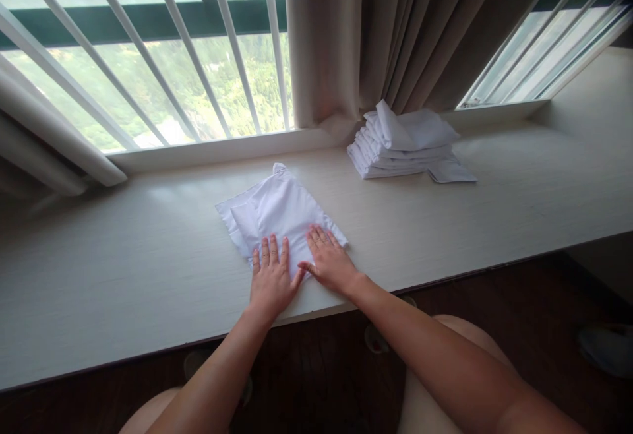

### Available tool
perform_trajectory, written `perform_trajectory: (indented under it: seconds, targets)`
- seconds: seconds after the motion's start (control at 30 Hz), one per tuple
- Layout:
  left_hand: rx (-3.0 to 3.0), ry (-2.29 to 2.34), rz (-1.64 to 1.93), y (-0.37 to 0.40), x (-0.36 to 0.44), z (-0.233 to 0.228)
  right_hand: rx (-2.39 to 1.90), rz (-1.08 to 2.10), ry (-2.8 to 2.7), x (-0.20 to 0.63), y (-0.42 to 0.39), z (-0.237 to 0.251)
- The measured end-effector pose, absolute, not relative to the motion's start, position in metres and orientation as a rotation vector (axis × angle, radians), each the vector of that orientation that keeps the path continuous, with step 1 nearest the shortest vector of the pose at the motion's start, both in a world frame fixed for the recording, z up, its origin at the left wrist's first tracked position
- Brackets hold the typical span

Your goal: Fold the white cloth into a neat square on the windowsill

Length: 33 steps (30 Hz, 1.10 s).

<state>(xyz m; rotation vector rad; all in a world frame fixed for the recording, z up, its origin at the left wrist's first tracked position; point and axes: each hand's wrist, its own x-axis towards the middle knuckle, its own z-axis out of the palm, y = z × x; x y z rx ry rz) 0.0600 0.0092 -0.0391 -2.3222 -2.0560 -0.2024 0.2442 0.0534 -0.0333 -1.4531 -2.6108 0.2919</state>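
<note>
A folded white cloth (289, 206) lies on the pale windowsill ledge (148, 256), its layers slightly uneven at the left edge. My left hand (273, 279) presses flat on its near left part, fingers spread. On the near right part rests my right hand (329, 259), also flat with fingers stretched out. The two thumbs almost meet at the cloth's near corner. Neither hand grips the fabric. Part of the near edge is hidden under my hands.
To the right at the back stands a stack of folded white cloths (403, 147), one sticking out at its lower right. Curtains (326, 45) hang behind the ledge, and a barred window (173, 78) is beyond. The ledge's front edge (316, 314) runs close to my wrists.
</note>
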Motion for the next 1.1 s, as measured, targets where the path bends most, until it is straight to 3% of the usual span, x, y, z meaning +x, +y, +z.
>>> perform_trajectory:
  seconds: [0.13, 0.33, 0.6, 0.8, 1.0, 1.1]
  targets:
    - [-2.325, -2.066, -0.193, 0.008, 0.063, -0.04, -1.621, 0.263, -2.509, 0.243, 0.058, -0.031]
    - [-2.376, -2.037, -0.143, 0.004, 0.064, -0.044, -1.127, 0.368, -2.71, 0.218, 0.041, -0.026]
    - [-2.342, -2.057, -0.211, 0.003, 0.069, -0.039, -1.568, 0.352, -2.572, 0.239, 0.074, -0.036]
    - [-2.399, -2.028, -0.138, 0.002, 0.065, -0.043, -1.124, 0.378, -2.696, 0.216, 0.047, -0.034]
    - [-2.354, -2.041, -0.138, 0.002, 0.07, -0.036, -1.712, 0.263, -2.518, 0.25, 0.085, -0.037]
    - [-2.348, -2.04, -0.137, 0.002, 0.07, -0.037, -1.713, 0.249, -2.512, 0.242, 0.077, -0.035]
